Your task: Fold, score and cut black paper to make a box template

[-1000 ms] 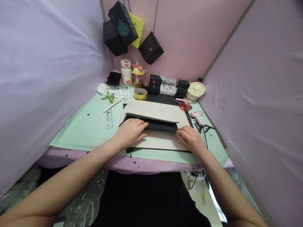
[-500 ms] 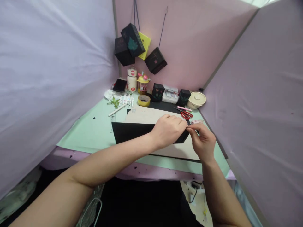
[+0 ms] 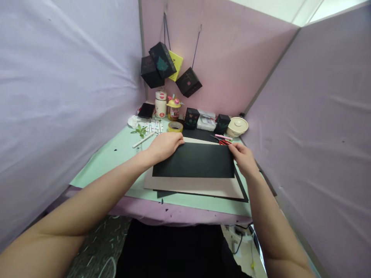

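Observation:
A black sheet of paper [image 3: 197,161] is held up by its far edge, tilted toward me above the table. My left hand [image 3: 168,146] grips the upper left part of that edge with curled fingers. At the upper right corner, my right hand [image 3: 242,156] pinches the sheet between thumb and fingers. Beneath it lies a pale board [image 3: 193,186], with dark paper showing under its near and right edges. Red-handled scissors [image 3: 225,142] lie just behind the sheet, partly hidden by it.
Behind are yellow tape [image 3: 175,127], a white pen [image 3: 143,140], markers [image 3: 153,126], a green sprig [image 3: 140,131], a white bottle [image 3: 160,104], small black boxes [image 3: 191,118] and a lidded bowl [image 3: 237,126]. Decorated black boxes [image 3: 188,82] hang above. Fabric walls [image 3: 319,108] close in both sides.
My left hand has moved left along the paper's edge, away from my right hand. The black sheet now faces me more squarely and sits further right. The view has tilted up slightly.

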Motion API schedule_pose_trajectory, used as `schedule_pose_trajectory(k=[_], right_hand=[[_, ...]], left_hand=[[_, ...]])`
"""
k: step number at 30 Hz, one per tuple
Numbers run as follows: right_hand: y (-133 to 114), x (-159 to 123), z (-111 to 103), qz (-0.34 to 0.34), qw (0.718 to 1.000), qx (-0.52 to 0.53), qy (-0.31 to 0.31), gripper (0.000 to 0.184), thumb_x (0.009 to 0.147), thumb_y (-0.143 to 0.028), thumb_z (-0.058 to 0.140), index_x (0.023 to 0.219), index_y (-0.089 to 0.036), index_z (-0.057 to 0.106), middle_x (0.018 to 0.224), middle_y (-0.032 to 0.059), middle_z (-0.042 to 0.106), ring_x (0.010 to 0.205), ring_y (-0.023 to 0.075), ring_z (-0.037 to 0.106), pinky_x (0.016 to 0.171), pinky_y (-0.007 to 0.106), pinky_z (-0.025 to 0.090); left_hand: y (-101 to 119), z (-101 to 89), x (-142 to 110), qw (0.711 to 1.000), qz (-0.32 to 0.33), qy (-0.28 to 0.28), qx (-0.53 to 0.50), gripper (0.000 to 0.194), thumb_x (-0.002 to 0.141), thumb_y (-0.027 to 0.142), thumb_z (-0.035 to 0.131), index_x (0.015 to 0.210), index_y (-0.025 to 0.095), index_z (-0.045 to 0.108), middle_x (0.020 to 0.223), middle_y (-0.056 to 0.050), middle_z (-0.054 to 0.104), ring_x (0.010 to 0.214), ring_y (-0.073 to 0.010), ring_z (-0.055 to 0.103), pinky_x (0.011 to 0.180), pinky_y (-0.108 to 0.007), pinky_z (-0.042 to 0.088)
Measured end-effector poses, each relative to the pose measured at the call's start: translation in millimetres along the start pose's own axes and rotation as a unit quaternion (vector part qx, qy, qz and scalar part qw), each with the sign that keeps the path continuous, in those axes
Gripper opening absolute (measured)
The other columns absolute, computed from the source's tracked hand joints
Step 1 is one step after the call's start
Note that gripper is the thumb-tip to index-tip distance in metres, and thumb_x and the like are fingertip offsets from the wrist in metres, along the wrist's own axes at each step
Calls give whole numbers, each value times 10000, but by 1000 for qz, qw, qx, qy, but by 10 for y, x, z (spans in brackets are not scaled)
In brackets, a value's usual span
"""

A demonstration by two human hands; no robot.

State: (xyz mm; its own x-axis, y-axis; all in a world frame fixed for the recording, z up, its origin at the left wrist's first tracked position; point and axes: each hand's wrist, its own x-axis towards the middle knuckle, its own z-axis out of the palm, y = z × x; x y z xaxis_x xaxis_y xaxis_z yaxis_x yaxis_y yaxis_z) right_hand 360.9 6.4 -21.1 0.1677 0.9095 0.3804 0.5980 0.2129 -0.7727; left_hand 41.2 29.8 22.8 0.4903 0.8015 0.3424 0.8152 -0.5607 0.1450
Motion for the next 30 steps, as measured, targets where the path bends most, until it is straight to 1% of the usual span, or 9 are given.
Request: schedule_pose_trajectory(k=[4, 7, 11, 14, 16, 18, 24, 27, 30], right_hand=[[400, 145, 434, 1, 998, -62, 13, 395, 838, -536, 482, 720, -181, 608, 672, 49, 645, 643, 201, 577, 626, 330, 475], [558, 123, 628, -9, 993, -119, 16, 349, 850, -474, 476, 747, -181, 637, 766, 99, 685, 754, 251, 618, 752, 417, 502], [509, 38, 677, -55, 982, -180, 31, 382, 894, -384, 465, 1104, -121, 645, 1223, 225, 624, 1187, 326, 542, 1025, 524, 387], [414, -69, 709, -109, 957, -258, -71, 565, 929, -441, 455, 1385, -107, 485, 1501, 211, 422, 1429, 312, 322, 1137, 502, 280], [389, -150, 752, -105, 926, -314, -180, 672, 945, -526, 414, 1475, -115, 379, 1565, 185, 335, 1474, 300, 249, 1162, 494, 254], [397, -213, 794, -74, 910, -334, -236, 728, 951, -586, 361, 1512, -125, 319, 1593, 171, 278, 1485, 295, 223, 1177, 492, 231], [447, -255, 817, -36, 939, -256, -227, 769, 892, -627, 460, 1485, -144, 380, 1596, 160, 270, 1488, 307, 207, 1199, 514, 163], [388, -160, 770, -21, 957, -200, -208, 732, 827, -610, 576, 1381, -136, 511, 1534, 189, 391, 1442, 335, 323, 1175, 535, 223], [200, 142, 774, -14, 970, -177, -167, 643, 853, -540, 577, 1305, -83, 559, 1465, 243, 465, 1383, 349, 412, 1139, 528, 290]], left_hand=[[-38, 397, -24, 999, -17, -36, 27, 267, 956, 260, 471, 1102, 116, 642, 1179, -173, 657, 1140, -305, 584, 974, -429, 407], [44, 752, -175, 996, -14, -85, 14, 514, 929, 412, 540, 1354, 124, 518, 1497, -179, 435, 1399, -319, 367, 1121, -435, 292], [113, 1016, -353, 989, -54, -138, -4, 780, 916, 633, 428, 1484, 100, 379, 1586, -190, 266, 1478, -358, 197, 1169, -499, 191], [109, 1053, -379, 985, -77, -154, -17, 789, 920, 658, 359, 1517, 143, 332, 1616, -143, 199, 1497, -349, 120, 1186, -517, 123], [92, 1048, -377, 985, -87, -150, -18, 829, 903, 688, 350, 1527, 142, 313, 1620, -141, 187, 1495, -363, 110, 1186, -518, 117], [66, 1036, -389, 984, -109, -143, -12, 947, 858, 749, 354, 1532, 88, 280, 1615, -178, 174, 1491, -382, 108, 1185, -504, 129], [-29, 957, -490, 980, -147, -132, -5, 1189, 743, 869, 365, 1522, -17, 226, 1605, -237, 133, 1495, -377, 91, 1201, -450, 108], [-41, 924, -506, 978, -151, -144, -14, 1189, 740, 874, 356, 1528, -6, 219, 1608, -231, 115, 1497, -378, 79, 1202, -460, 94], [-33, 925, -501, 977, -156, -143, -13, 1163, 743, 862, 368, 1527, 12, 238, 1607, -226, 127, 1499, -368, 78, 1202, -464, 81]])
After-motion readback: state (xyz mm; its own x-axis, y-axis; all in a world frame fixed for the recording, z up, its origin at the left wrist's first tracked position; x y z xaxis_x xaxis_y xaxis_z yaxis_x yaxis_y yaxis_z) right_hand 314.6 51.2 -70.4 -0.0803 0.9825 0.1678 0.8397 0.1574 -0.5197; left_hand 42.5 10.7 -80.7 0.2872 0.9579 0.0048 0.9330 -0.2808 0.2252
